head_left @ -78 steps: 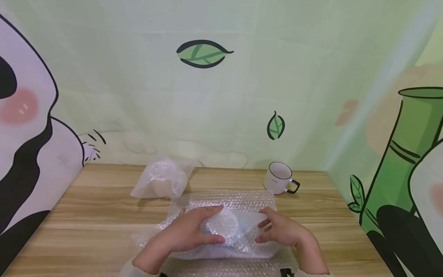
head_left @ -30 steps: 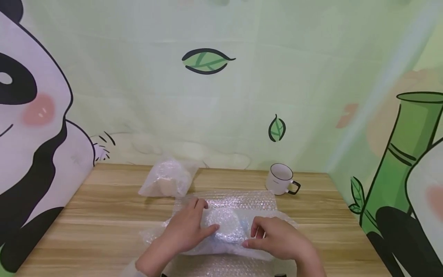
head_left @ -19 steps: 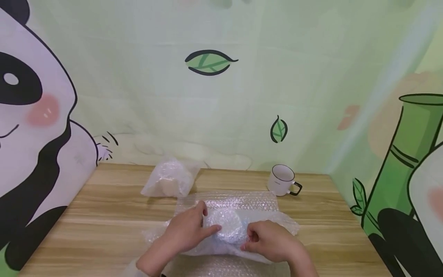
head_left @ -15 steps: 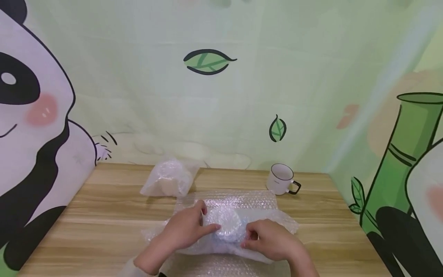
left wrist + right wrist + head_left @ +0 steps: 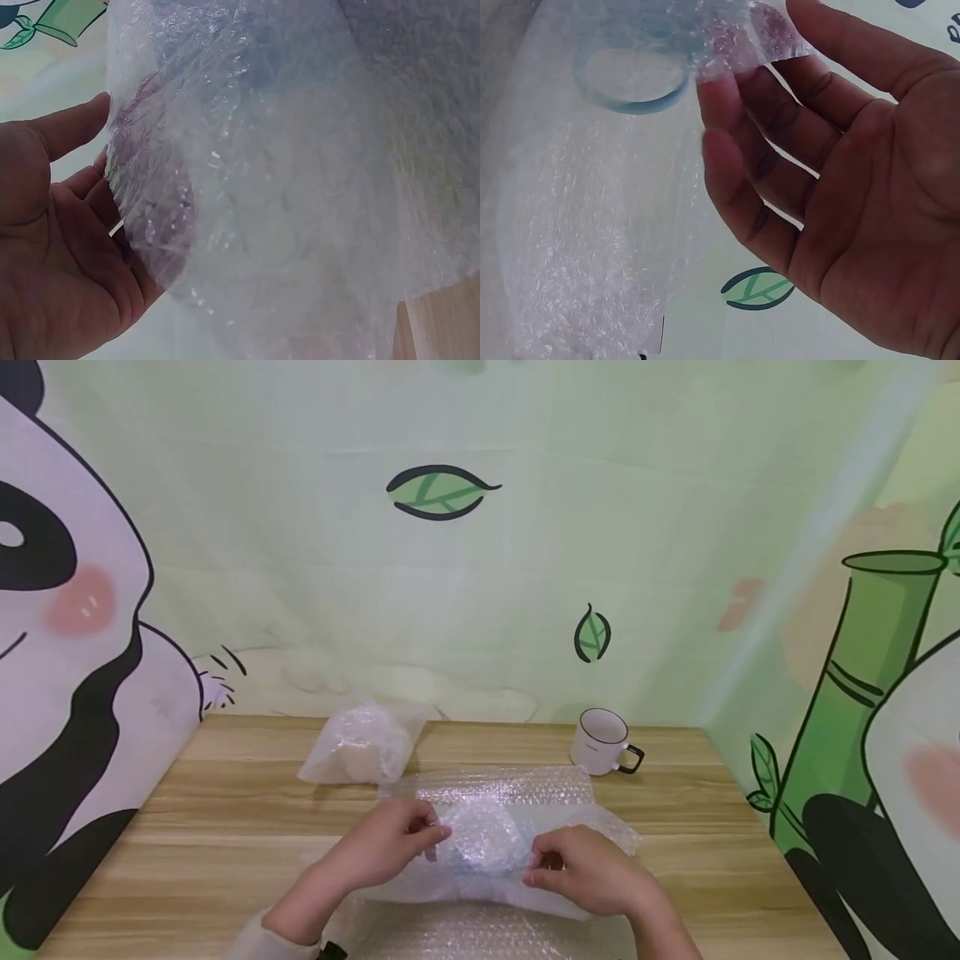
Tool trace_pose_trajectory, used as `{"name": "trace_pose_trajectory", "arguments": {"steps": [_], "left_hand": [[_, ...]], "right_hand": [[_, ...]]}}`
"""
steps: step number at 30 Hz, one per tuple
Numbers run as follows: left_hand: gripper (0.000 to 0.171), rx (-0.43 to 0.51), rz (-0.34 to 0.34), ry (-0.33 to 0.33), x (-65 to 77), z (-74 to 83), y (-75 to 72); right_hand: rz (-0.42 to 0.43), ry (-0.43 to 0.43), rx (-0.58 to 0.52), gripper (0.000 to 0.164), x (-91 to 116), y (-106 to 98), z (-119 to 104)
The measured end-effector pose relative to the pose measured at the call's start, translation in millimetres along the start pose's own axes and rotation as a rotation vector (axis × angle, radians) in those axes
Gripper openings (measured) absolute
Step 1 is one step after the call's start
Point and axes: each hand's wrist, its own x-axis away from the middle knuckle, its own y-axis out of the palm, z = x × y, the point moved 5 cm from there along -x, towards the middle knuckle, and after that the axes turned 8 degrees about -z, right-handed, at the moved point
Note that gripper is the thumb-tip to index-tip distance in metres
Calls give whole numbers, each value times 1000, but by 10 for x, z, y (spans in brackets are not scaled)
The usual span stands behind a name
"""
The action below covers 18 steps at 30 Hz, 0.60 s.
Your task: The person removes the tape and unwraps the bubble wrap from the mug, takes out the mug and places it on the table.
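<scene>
A bubble-wrap parcel (image 5: 487, 835) lies in front of me, with a rounded bulge in its middle. A blue loop (image 5: 634, 107) shows through the film in the right wrist view. My left hand (image 5: 382, 843) pinches film at the parcel's left side; in the left wrist view its fingers show through the clear bubble wrap (image 5: 270, 187), with the thumb on the near side at the edge. At the right of the bulge, my right hand (image 5: 588, 868) holds a film edge between thumb and fingers.
More bubble wrap (image 5: 480, 935) is spread under the parcel on the wooden table (image 5: 187, 860). A second wrapped package (image 5: 356, 747) stands at the back left. Behind the sheet, to the right, is a white mug (image 5: 600, 743) with a black handle and rim.
My left hand has gone from spread around the bulge to pinching film at its left. My right hand has come leftward to the bulge, its fingers drawn together on the film.
</scene>
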Motion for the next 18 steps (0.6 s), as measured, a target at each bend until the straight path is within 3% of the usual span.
{"name": "trace_pose_trajectory", "arguments": {"steps": [11, 18], "left_hand": [[31, 77, -60, 51, 52, 29, 69], [33, 140, -138, 67, 99, 22, 136]], "right_hand": [[-69, -26, -143, 17, 19, 58, 26], [-101, -17, -190, 13, 34, 103, 51]]}}
